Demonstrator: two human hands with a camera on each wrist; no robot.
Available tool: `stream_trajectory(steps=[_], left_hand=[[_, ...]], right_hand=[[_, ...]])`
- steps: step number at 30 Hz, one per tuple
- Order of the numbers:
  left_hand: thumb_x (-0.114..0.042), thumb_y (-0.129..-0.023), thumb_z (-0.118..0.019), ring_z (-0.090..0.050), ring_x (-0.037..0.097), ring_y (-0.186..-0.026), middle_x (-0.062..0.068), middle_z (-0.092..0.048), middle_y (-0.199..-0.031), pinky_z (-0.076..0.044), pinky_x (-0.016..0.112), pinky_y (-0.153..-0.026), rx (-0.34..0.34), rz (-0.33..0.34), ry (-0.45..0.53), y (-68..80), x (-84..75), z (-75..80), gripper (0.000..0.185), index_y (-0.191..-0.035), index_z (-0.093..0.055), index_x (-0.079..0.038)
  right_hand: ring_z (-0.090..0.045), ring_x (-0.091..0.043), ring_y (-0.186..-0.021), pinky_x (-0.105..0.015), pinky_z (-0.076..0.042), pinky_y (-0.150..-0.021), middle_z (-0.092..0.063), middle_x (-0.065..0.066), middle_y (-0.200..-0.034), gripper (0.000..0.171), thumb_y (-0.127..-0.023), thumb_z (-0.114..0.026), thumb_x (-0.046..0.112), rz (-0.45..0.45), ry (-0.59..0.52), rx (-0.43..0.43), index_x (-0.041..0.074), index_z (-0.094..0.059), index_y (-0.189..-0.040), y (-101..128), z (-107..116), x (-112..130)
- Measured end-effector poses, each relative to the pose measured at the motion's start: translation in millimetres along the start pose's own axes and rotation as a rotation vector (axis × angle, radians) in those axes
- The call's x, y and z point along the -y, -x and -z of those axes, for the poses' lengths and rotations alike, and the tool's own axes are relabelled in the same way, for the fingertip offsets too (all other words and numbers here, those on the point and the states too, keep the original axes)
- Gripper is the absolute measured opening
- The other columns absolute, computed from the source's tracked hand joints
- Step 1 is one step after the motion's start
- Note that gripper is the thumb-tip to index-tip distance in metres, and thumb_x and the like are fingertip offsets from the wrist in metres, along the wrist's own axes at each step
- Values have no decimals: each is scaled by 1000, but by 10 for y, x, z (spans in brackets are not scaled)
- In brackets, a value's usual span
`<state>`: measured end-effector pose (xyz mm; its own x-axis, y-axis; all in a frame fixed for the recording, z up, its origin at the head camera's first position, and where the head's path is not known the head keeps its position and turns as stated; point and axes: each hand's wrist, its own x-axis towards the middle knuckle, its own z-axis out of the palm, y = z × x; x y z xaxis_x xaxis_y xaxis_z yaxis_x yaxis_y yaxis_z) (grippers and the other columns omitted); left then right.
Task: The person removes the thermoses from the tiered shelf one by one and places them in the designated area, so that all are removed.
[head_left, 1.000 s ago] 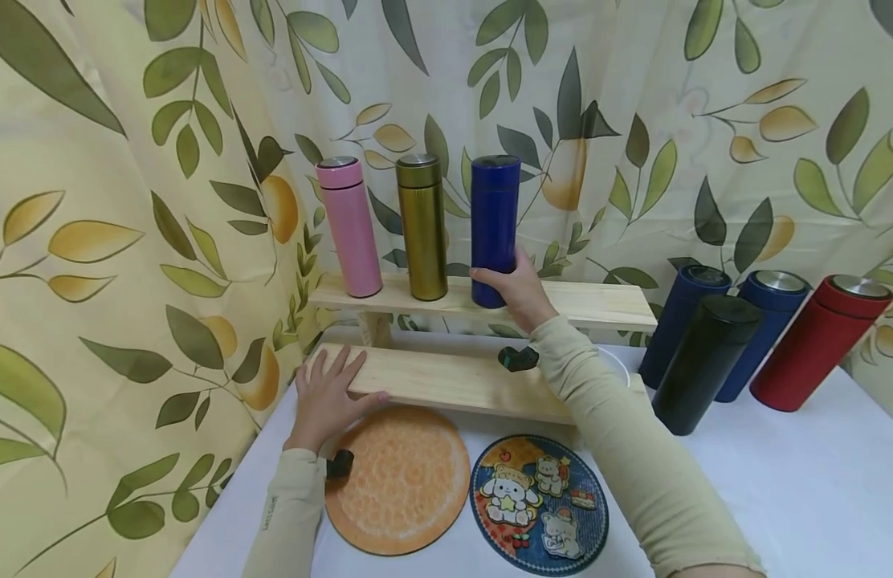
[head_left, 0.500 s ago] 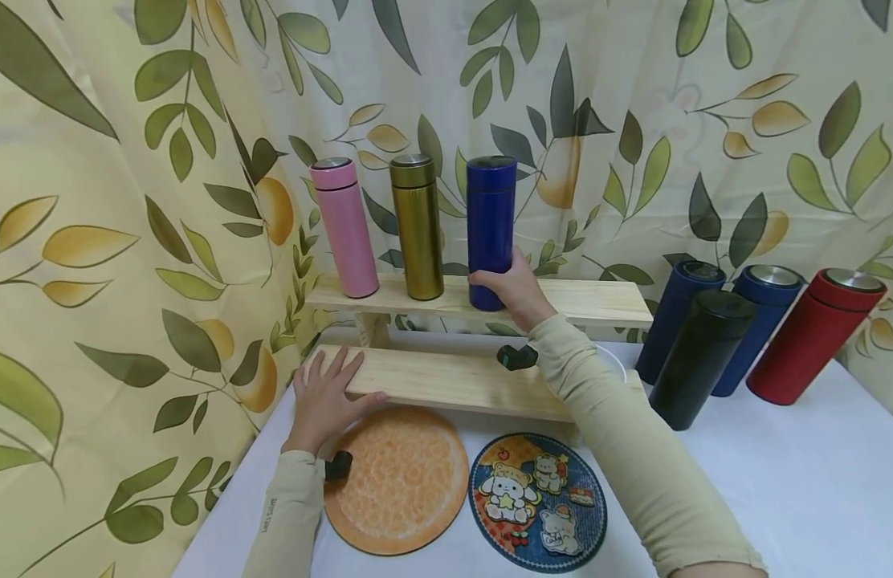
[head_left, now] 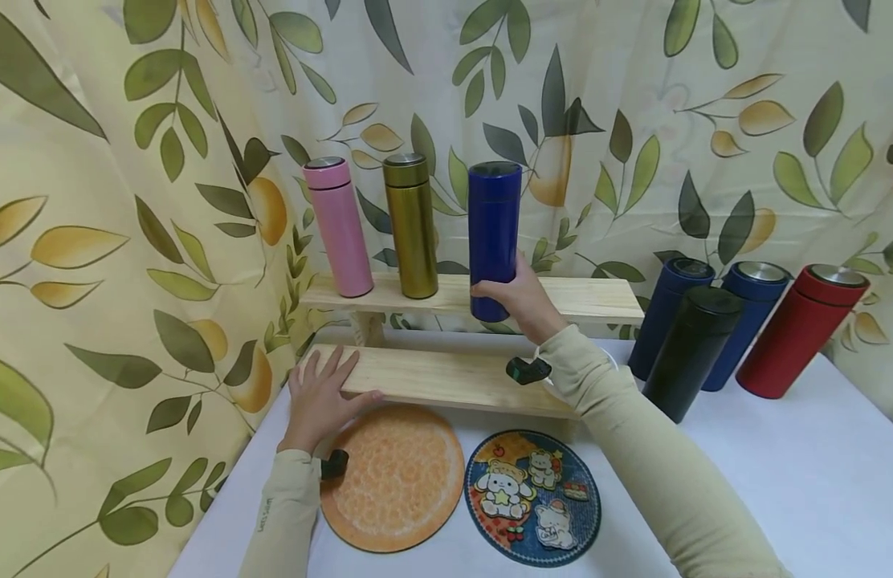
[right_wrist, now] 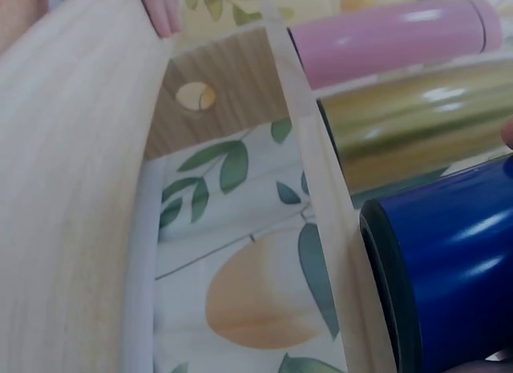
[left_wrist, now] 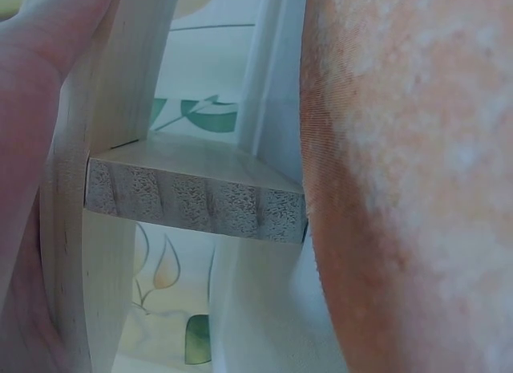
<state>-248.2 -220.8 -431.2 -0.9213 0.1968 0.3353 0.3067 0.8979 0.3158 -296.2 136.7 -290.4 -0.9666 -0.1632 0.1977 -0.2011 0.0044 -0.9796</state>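
A: Head view: bright, even, diffuse light; soft short shadows only. Pale highlights run down the blue flask (head_left: 494, 233) gripped by the right hand (head_left: 522, 297). Frame sharp; mild bowing at the edges.

B: Left wrist view: dimmer, bluish cast; the left hand (left_wrist: 32, 108) fills the near edge, blurred. Right wrist view: soft focus throughout, glare streaks along the flasks.
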Motion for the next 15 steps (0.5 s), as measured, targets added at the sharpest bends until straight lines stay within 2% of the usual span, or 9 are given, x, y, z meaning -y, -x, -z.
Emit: stream_trajectory(steps=[9, 15], left_hand=[[-72, -89, -71, -15, 53, -157, 18, -35, -171, -4, 77, -117, 4, 5, -4, 2, 8, 8, 97, -164, -47, -14], [-72, -89, -71, -15, 52, -157, 18, -34, -171, -4, 76, -118, 20, 17, -7, 4, -11, 9, 98, -164, -48, -13]], right_hand=[[-50, -38, -136, -61, -43, -110, -47, -17, -155, 94, -86, -75, 6, 25, -28, 45, 16, -28, -167, 255, -14, 62], [-49, -38, -137, -61, -41, -112, -47, -16, -156, 95, -86, -76, 6, 26, -36, 68, 16, -28, -167, 464, 1, 74]])
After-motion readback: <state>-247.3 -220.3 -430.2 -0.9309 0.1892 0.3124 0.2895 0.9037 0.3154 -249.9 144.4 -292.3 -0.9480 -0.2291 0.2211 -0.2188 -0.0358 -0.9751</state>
